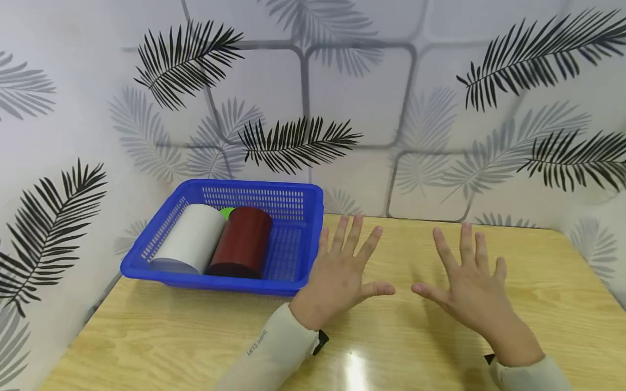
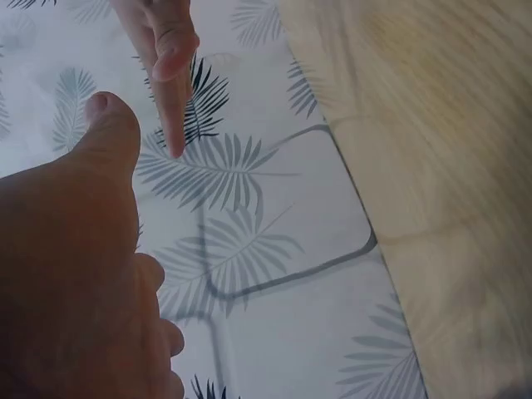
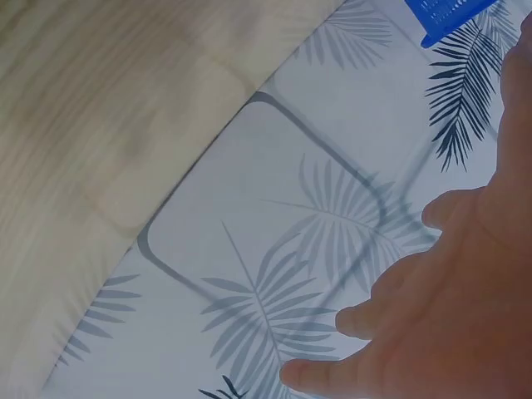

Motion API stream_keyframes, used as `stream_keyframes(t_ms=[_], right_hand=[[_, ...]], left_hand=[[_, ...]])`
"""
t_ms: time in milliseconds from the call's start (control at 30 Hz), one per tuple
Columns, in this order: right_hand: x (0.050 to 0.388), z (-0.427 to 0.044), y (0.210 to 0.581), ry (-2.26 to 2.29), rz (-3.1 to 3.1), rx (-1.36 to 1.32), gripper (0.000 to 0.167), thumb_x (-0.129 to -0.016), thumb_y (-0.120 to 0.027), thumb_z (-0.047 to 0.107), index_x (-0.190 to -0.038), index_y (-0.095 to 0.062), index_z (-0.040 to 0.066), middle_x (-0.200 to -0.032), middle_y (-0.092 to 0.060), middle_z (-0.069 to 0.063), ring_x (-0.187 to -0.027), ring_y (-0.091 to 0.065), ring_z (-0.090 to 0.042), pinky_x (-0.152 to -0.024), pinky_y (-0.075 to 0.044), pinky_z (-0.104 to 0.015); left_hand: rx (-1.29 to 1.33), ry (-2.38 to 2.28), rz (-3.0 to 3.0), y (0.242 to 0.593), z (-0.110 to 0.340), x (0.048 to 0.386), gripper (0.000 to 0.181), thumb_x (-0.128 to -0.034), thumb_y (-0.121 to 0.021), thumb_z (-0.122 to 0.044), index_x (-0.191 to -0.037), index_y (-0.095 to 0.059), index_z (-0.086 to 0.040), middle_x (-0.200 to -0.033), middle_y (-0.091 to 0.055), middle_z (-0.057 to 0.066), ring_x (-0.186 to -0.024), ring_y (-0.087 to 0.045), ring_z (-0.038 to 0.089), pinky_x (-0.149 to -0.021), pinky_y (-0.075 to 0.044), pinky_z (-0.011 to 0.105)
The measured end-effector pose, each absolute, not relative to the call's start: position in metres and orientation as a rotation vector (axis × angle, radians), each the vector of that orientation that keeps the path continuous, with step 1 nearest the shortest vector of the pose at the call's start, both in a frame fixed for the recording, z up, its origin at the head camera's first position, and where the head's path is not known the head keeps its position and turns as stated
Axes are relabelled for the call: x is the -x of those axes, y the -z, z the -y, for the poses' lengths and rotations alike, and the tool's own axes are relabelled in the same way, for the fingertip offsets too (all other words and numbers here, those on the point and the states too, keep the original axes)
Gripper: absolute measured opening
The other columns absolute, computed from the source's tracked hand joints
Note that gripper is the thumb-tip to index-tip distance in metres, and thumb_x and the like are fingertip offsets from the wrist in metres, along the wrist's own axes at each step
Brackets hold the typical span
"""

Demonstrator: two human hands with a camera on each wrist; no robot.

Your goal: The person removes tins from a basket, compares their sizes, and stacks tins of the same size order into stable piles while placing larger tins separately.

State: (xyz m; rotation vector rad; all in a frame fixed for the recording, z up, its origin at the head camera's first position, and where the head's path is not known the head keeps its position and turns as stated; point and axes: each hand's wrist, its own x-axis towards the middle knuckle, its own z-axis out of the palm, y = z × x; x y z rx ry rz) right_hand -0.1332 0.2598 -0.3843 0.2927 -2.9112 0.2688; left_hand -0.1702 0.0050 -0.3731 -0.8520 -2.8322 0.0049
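2 hands (image 1: 338,276) (image 1: 473,290) are spread near a blue basket (image 1: 210,281) of cylinders (image 1: 242,239).

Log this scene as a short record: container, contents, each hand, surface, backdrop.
Container: blue basket, on the table
Contents: white cylinder and dark red cylinder, lying side by side; green item behind them, mostly hidden
Left hand: fingers spread, holding nothing, nearest the basket
Right hand: fingers spread, holding nothing, farther from the basket
Surface: light wood-grain tabletop
Backdrop: pale wall with leaf pattern
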Motion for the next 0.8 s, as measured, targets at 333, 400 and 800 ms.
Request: stream_keyframes(t_ms=[333, 400, 800], right_hand=[[0.139, -0.242, 0.374, -0.38, 2.954, -0.315, 0.108, -0.088, -0.058, 0.073, -0.164, 0.001, 0.024, -0.162, 0.023, -0.024, -0.148, 0.014, -0.049, -0.099, -0.006, -0.085], [0.143, -0.231, 0.372, -0.397, 2.941, -0.345, 0.109, -0.088, -0.058, 0.073, -0.164, 0.002, 0.024, -0.162, 0.021, -0.025, -0.148, 0.014, -0.047, -0.1, -0.006, -0.084], [0.166, -0.165, 0.349, -0.519, 2.896, -0.497, 0.107, -0.09, -0.06, 0.069, -0.164, 0.001, 0.022, -0.163, 0.011, -0.028, -0.149, 0.003, -0.049, -0.107, -0.007, -0.078]], left_hand=[[0.905, 0.142, 2.874, 0.36, 0.023, 0.178, 0.099, -0.0897, -0.038, -0.08, -0.164, 0.0, -0.026, -0.167, 0.011, 0.014, -0.151, 0.015, 0.035, -0.117, -0.004, 0.063], [0.888, 0.162, 2.884, 0.358, 0.033, 0.181, 0.099, -0.0897, -0.039, -0.079, -0.164, -0.001, -0.027, -0.167, 0.012, 0.013, -0.151, 0.015, 0.034, -0.117, -0.004, 0.063], [0.852, 0.248, 2.834, 0.343, 0.09, 0.18, 0.098, -0.0919, -0.046, -0.074, -0.164, -0.002, -0.026, -0.168, 0.01, 0.013, -0.152, 0.013, 0.035, -0.116, -0.003, 0.065]])
